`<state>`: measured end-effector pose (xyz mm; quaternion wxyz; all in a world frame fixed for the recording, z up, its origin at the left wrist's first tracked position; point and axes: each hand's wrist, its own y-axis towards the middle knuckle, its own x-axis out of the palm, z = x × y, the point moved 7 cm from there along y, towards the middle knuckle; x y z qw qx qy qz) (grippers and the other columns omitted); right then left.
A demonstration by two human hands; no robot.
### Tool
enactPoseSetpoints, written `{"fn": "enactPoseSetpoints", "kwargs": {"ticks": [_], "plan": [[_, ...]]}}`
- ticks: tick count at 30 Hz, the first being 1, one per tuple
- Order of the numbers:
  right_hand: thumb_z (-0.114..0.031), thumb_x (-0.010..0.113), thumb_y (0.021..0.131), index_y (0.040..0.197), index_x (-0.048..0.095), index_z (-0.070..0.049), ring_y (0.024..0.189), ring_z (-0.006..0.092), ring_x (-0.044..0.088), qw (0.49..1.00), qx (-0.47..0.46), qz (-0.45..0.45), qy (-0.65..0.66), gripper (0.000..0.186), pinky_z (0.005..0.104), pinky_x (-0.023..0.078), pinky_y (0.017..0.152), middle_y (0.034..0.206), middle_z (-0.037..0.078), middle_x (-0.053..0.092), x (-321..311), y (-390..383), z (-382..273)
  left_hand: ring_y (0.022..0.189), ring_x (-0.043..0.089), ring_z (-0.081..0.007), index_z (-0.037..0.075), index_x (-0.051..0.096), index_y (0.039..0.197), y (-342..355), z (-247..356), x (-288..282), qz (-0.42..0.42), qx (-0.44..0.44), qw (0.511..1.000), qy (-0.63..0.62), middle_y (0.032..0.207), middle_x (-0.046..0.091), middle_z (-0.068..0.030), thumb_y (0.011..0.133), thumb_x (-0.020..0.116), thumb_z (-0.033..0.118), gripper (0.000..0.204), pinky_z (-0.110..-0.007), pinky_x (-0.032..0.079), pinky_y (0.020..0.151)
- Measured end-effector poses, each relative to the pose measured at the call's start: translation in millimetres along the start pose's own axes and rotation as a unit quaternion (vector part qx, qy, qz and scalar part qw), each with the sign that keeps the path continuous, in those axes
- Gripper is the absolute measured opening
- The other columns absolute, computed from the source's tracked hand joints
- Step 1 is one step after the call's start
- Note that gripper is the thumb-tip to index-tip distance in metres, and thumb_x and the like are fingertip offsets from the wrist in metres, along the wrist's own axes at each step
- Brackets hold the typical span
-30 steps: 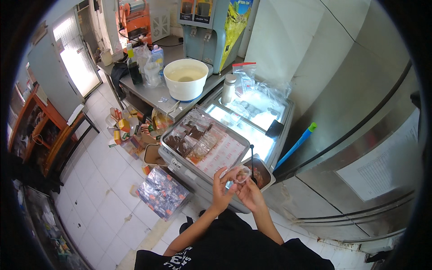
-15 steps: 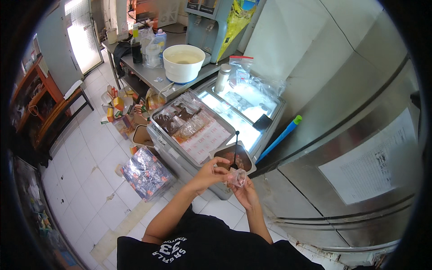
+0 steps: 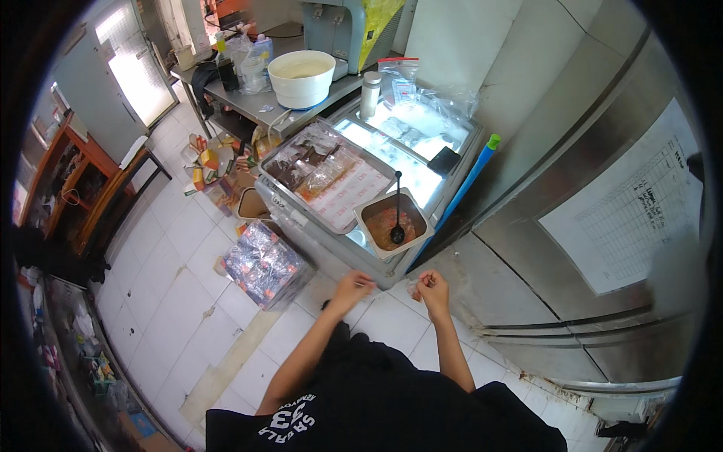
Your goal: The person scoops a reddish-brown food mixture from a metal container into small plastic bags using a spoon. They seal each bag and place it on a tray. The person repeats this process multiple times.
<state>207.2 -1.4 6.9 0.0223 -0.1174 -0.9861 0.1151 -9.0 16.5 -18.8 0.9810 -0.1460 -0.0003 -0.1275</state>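
Note:
My right hand (image 3: 433,292) pinches the top of a small clear plastic bag (image 3: 414,289) with something reddish at its bottom. To its left, at the same height, my left hand (image 3: 352,292) has its fingers drawn together; what they hold, if anything, is too small to make out. Both hands are in front of the chest freezer's near edge. Beyond them a square metal container (image 3: 413,218) of reddish-brown sauce stands on the freezer, with a black ladle (image 3: 397,232) resting in it. Beside it lies a metal tray (image 3: 348,226) with filled clear bags (image 3: 327,181) over pink-printed paper.
The glass-topped freezer (image 3: 407,135) also carries a grey-capped bottle (image 3: 370,96). A white tub (image 3: 301,81) stands on the steel table behind. Right of me is a steel refrigerator (image 3: 520,264), with a blue pole (image 3: 471,173) beside the freezer. A plastic-wrapped bundle (image 3: 263,264) sits on the floor.
My hands have drawn back from over the sauce container toward my body and apart. The bag's mouth, held wide before, is now gathered in my right fingers. The view has shifted slightly.

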Motion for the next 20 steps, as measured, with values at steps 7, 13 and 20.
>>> {"fn": "enactPoseSetpoints", "kwargs": {"ticks": [7,13,20], "plan": [[0.010,0.048,0.076,0.094,0.051,-0.002,0.064,0.0087,0.047,0.986,-0.035,-0.119,0.116,0.022,0.0212,0.041,0.059,0.074,0.000,0.046,48.4,-20.2,-39.0,0.087,0.059,-0.0148,0.000,0.057,0.099,-14.5,20.2,41.8,-0.075,-0.136,0.961,-0.227,0.094,0.061,-0.0085,0.088,0.052,0.017,0.022,-0.025,0.045,0.078],[0.007,0.049,0.078,0.108,0.049,-0.001,0.067,0.0098,0.050,0.966,0.018,-0.154,0.206,0.031,0.0214,0.042,0.062,0.077,0.001,0.046,91.3,-26.7,-31.8,0.085,0.058,-0.0151,0.000,0.056,0.098,-20.3,31.3,8.4,0.017,-0.085,0.961,-0.264,0.091,0.061,-0.0081,0.086,0.057,0.018,0.022,-0.027,0.046,0.080],[0.003,0.050,0.079,0.125,0.040,-0.003,0.075,0.0123,0.054,0.955,0.156,-0.194,0.164,0.047,0.0231,0.046,0.069,0.096,0.003,0.052,128.2,-11.1,14.4,0.080,0.058,-0.0138,0.000,0.057,0.095,-5.2,31.5,-30.1,0.010,-0.084,0.964,-0.251,0.086,0.060,-0.0058,0.084,0.060,0.017,0.020,-0.027,0.047,0.076]]}}
